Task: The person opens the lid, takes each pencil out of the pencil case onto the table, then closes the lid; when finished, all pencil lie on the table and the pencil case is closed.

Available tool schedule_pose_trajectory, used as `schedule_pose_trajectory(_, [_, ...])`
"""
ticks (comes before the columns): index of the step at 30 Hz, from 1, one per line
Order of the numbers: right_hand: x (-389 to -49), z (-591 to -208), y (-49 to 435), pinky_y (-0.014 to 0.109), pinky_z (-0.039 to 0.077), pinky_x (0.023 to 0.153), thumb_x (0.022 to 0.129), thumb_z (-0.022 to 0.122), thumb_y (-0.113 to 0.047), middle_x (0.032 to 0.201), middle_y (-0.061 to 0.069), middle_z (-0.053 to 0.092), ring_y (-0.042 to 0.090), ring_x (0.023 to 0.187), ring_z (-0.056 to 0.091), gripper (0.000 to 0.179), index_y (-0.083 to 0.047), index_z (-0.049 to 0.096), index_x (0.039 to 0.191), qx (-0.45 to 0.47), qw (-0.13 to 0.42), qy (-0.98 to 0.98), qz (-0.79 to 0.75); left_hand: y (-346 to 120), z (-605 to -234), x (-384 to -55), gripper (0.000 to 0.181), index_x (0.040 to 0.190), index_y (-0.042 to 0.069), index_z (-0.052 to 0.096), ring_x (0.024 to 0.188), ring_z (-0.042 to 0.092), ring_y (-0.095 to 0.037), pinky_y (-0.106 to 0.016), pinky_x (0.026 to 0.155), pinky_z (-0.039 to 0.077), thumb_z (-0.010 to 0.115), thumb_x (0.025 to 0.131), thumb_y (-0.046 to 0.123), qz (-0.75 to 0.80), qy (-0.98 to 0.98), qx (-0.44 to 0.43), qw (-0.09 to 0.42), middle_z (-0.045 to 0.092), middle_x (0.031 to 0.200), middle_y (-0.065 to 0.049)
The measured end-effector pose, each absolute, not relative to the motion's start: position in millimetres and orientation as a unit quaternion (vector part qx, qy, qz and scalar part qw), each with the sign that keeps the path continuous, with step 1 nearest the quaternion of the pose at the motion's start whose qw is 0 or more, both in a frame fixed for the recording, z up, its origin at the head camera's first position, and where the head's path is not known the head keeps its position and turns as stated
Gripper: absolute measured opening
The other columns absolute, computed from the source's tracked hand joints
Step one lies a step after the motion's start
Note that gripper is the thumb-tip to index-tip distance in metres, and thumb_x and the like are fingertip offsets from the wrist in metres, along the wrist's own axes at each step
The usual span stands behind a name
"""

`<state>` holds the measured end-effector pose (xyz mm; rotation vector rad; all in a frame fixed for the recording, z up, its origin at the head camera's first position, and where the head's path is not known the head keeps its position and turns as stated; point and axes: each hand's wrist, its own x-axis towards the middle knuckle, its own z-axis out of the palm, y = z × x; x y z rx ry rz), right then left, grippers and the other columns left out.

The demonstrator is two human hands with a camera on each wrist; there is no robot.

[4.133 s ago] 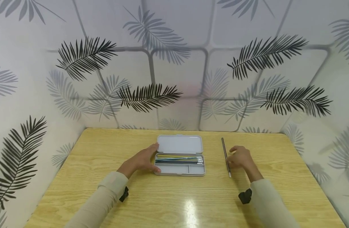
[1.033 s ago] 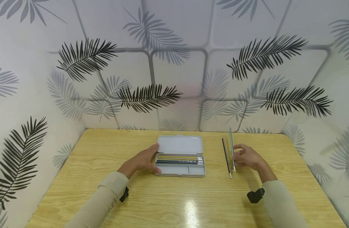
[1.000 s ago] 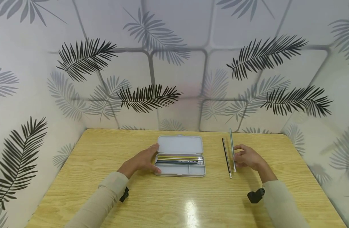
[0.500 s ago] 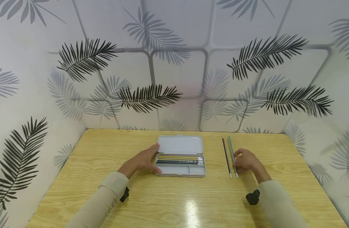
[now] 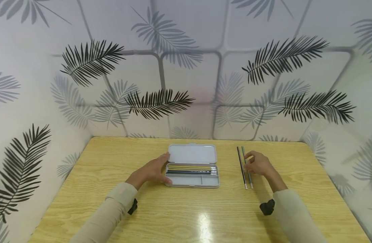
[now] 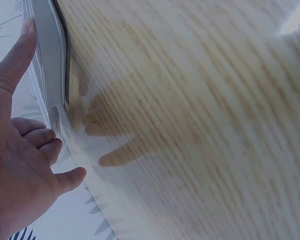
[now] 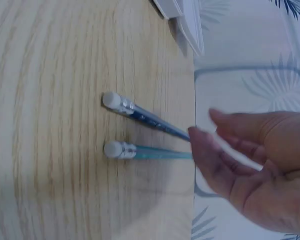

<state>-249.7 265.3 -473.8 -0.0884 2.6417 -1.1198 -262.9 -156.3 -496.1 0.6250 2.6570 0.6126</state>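
"What does the head view show?"
"The left hand spans wide, thumb and fingertips touching the left end of the opened case; several pencils lie in its far compartment. Right of it on the table, a dark pencil and a teal pencil lie apart, the right hand over the teal one"
"And left wrist?"
"Thumb straight against the case"
"Right wrist?"
"Thumb and fingers loosely parted, farther off than the white erasers; whether one touches a pencil, I can't tell"
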Motion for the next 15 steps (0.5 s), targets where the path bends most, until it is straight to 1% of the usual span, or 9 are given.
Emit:
schedule_pose_trajectory(4, [-255.0,-478.9,248.1,0.035,0.055,0.071,0.09,0.062,-0.007,0.099,0.018,0.062,0.031,0.091,0.064,0.032,0.007,0.055,0.118,-0.113,0.097,0.905,-0.399,-156.4,-496.6,-261.8,0.118,0.152,0.004,0.013,0.148,0.015,-0.026,-0.041,0.12,0.019,0.082,0.067,0.048,0.219,0.936,0.217,0.169,0.014,0.16,-0.011])
schedule_pose_trajectory(7, [-256.0,-485.1,230.9,0.037,0.054,0.078,0.09,0.063,-0.008,0.101,0.016,0.065,0.031,0.096,0.063,0.029,0.005,0.059,0.115,-0.158,0.082,0.898,-0.402,-156.3,-497.0,-262.2,0.118,0.152,0.004,0.012,0.148,0.016,-0.026,-0.041,0.12,0.02,0.082,0.067,0.047,0.217,0.937,0.215,0.17,0.013,0.16,-0.011])
schedule_pose_trajectory(10, [-256.2,-491.0,213.2,0.039,0.054,0.084,0.089,0.064,-0.009,0.105,0.016,0.068,0.03,0.098,0.064,0.027,0.003,0.062,0.114,-0.186,0.081,0.886,-0.418,-156.7,-496.3,-263.1,0.118,0.153,0.004,0.012,0.147,0.017,-0.027,-0.041,0.12,0.02,0.082,0.067,0.047,0.216,0.937,0.214,0.17,0.014,0.16,-0.012])
schedule_pose_trajectory(13, [-257.3,-494.5,196.4,0.036,0.054,0.085,0.088,0.066,-0.006,0.105,0.017,0.068,0.029,0.098,0.065,0.026,0.003,0.064,0.111,-0.21,0.09,0.871,-0.435,-156.8,-496.1,-263.9,0.119,0.153,0.005,0.011,0.147,0.017,-0.026,-0.04,0.12,0.02,0.082,0.067,0.047,0.215,0.938,0.214,0.171,0.013,0.16,-0.011])
schedule_pose_trajectory(15, [-257.7,-494.9,186.4,0.034,0.055,0.085,0.087,0.066,-0.005,0.105,0.018,0.068,0.029,0.098,0.065,0.026,0.003,0.064,0.111,-0.22,0.106,0.864,-0.44,-157.0,-496.4,-263.7,0.119,0.153,0.004,0.011,0.147,0.016,-0.027,-0.041,0.12,0.021,0.082,0.067,0.047,0.217,0.937,0.213,0.171,0.013,0.16,-0.011])
